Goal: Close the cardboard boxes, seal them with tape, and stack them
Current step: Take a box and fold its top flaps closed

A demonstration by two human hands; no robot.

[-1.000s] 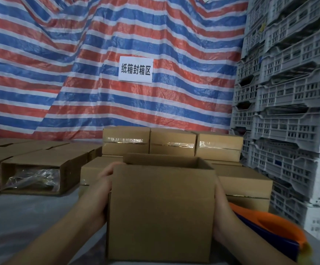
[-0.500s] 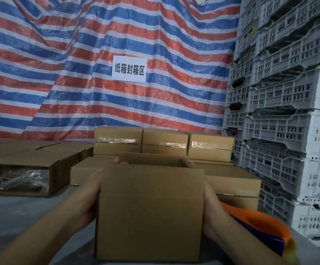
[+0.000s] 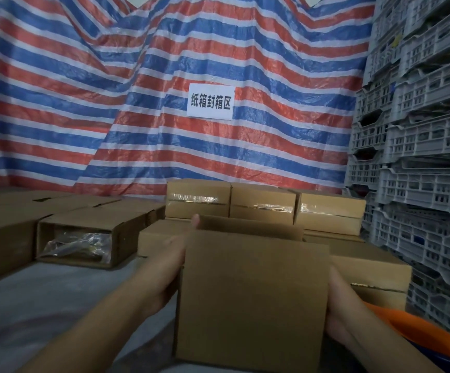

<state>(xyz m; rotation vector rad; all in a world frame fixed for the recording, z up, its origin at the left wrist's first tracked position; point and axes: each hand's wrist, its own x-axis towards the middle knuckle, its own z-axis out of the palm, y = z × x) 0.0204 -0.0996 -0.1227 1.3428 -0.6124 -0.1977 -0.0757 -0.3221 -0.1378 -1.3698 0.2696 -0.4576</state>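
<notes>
Open-topped cardboard box [image 3: 250,300] stands upright on the grey counter [image 3: 30,305], left hand [image 3: 168,267] and right hand [image 3: 338,305] each with a grip clasping its sides.

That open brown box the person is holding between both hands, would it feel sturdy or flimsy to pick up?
Probably fairly stiff: the open cardboard box keeps flat walls and straight edges between the left hand and right hand. Its top is untaped, so the rim may flex if squeezed. It looks light, since held from the sides alone, though its contents are hidden.
</notes>
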